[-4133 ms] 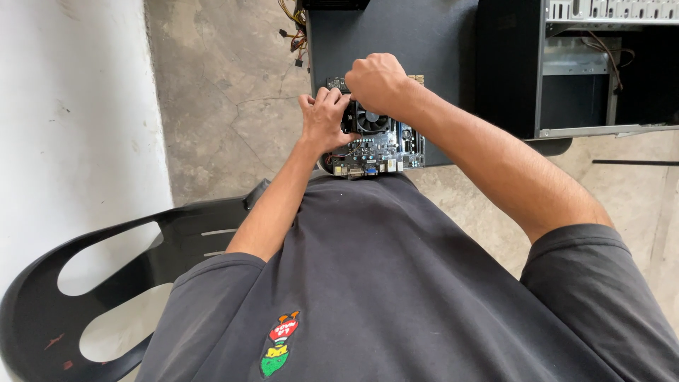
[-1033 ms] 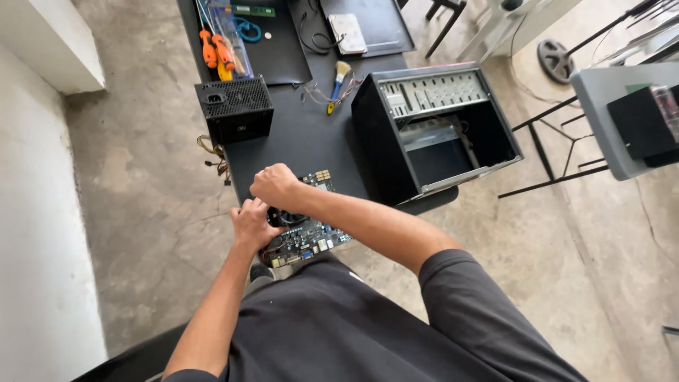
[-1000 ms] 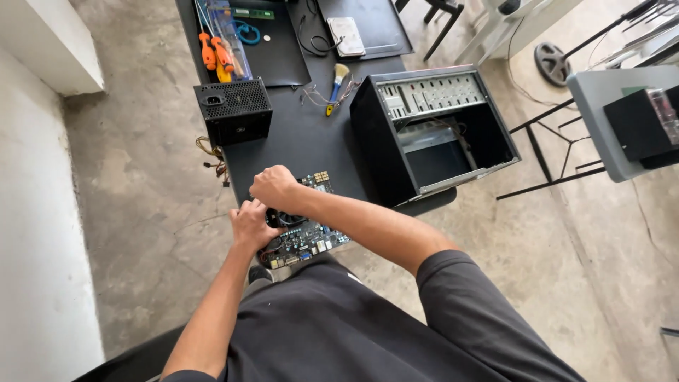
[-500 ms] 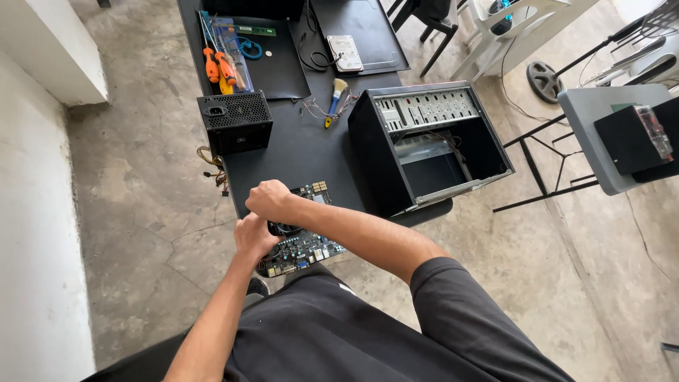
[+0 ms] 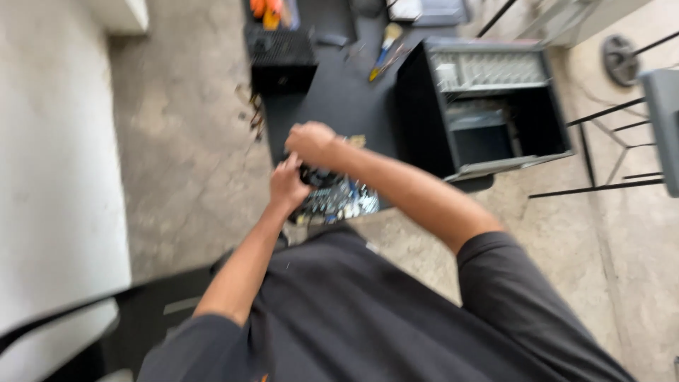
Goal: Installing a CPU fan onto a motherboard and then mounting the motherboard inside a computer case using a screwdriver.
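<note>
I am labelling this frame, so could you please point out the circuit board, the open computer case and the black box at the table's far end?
circuit board (image 5: 338, 201), head view, blurred right part.
open computer case (image 5: 488, 106), head view, interior.
black box (image 5: 279, 53), head view, top face.

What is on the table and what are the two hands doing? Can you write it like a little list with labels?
Left hand: left hand rests on the near edge of the circuit board, by a dark round part.
Right hand: right hand is closed over the top of that same part.
Grip: too blurred to tell what the fingers pinch.
Table: black table, board at its near end.
Right of board: open computer case.
Far end: black box, brush, orange tools.
Picture: blurred.
</note>
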